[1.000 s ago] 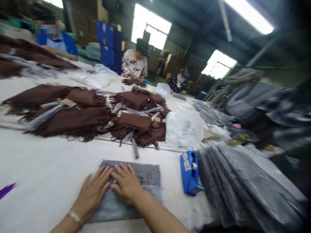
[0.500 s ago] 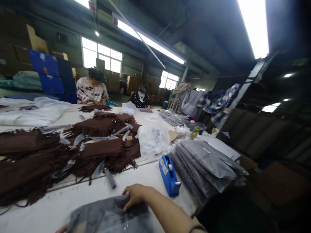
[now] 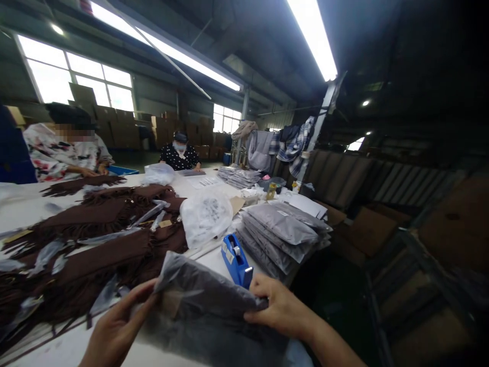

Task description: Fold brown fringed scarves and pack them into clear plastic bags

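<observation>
A grey folded garment in a clear plastic bag (image 3: pixel 206 300) is lifted off the white table (image 3: pixel 191 186), held between both my hands. My left hand (image 3: pixel 114 329) grips its left edge, fingers curled round it. Closed on its right edge is my right hand (image 3: pixel 280 308). Just behind the bag stands a blue tape dispenser (image 3: pixel 237 260). To the right lies a stack of grey bagged garments (image 3: pixel 282 232).
Brown fringed garments (image 3: pixel 99 239) cover the table's left part, beside a white plastic bag (image 3: pixel 206 214). Two people work at the far side of the table (image 3: pixel 69 148) (image 3: pixel 179 153). Clothes hang on a rack (image 3: pixel 275 145). Cardboard boxes stand to the right.
My hands went from pressing the grey garment flat on the table to lifting it in its bag. The camera has swung up and to the right.
</observation>
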### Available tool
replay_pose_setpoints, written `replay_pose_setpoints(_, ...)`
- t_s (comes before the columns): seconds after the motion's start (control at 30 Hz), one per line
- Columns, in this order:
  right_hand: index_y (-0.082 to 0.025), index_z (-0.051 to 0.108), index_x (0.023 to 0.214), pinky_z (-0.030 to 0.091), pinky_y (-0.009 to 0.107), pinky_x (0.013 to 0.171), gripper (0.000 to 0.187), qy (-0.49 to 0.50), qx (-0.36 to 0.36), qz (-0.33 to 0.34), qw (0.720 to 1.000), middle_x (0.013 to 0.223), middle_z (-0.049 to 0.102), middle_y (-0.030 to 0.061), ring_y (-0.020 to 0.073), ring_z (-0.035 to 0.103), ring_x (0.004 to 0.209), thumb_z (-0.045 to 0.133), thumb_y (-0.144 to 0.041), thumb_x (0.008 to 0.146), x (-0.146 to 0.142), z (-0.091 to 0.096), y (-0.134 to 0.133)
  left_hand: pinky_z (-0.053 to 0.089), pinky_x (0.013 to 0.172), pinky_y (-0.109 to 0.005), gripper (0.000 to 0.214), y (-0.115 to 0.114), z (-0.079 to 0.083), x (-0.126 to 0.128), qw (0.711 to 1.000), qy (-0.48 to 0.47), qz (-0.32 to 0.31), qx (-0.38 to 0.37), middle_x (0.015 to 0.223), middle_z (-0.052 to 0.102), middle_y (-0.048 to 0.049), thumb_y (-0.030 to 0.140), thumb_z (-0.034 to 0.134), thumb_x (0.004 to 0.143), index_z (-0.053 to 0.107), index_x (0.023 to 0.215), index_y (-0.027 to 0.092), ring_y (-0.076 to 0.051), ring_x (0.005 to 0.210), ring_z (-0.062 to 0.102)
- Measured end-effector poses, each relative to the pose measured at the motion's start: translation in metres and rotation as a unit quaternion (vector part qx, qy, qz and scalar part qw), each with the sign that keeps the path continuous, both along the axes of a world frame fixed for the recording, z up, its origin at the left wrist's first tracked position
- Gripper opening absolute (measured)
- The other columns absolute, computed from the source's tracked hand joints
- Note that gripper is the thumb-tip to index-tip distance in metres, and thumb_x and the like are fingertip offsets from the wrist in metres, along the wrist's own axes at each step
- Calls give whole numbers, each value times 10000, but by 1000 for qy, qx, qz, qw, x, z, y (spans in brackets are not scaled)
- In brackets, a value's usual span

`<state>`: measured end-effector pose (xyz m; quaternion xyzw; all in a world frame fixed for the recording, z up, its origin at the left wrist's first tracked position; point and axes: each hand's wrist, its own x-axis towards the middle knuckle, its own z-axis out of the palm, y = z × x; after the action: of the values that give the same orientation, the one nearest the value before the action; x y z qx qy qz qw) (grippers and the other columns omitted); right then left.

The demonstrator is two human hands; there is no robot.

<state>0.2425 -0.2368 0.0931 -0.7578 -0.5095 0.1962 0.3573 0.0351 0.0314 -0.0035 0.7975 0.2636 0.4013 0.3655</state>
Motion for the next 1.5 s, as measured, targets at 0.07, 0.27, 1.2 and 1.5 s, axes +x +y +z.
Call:
replay_pose_setpoints(0.07, -193, 637, 708, 379, 234, 721, 120, 31, -17, -4, 999, 890, 564, -18, 134, 526, 816, 675, -303, 738, 19, 26, -34, 536, 877, -332, 443, -23, 25, 44, 996, -32, -69, -47, 1053, 686, -26, 545, 632, 734, 675, 1036, 223, -239, 961, 650)
replay_pose_setpoints(0.27, -157, 647, 866, 347, 220, 599, 259, 95, -104, -73, 987, 762, 573, -23, 129, 492, 710, 673, -385, 745, 91, 53, -129, 498, 917, -322, 361, -92, 73, 167, 966, -35, -237, -100, 1037, 683, -65, 446, 637, 784, 673, 1026, 181, -233, 985, 627)
replay_pose_setpoints(1.2, -167, 600, 1197, 420, 392, 958, 390, -148, -101, -132, 975, 1135, 613, 121, 276, 531, 1103, 516, -148, 817, 421, 35, -60, 400, 988, -378, 805, -155, 122, 635, 924, 349, -152, -36, 1254, 513, -208, 356, 633, 766, 247, 1413, 74, -293, 1154, 518)
replay_pose_setpoints(1.5, 44, 394, 1321, 362, 447, 1048, 1008, 98, -58, -290, 950, 1302, 488, 241, 331, 451, 1238, 255, -745, 710, 578, -7, -103, 410, 921, -529, 623, -164, 119, 641, 906, 382, -142, 112, 1222, 521, -151, 378, 619, 756, 435, 1329, 215, -363, 1124, 492)
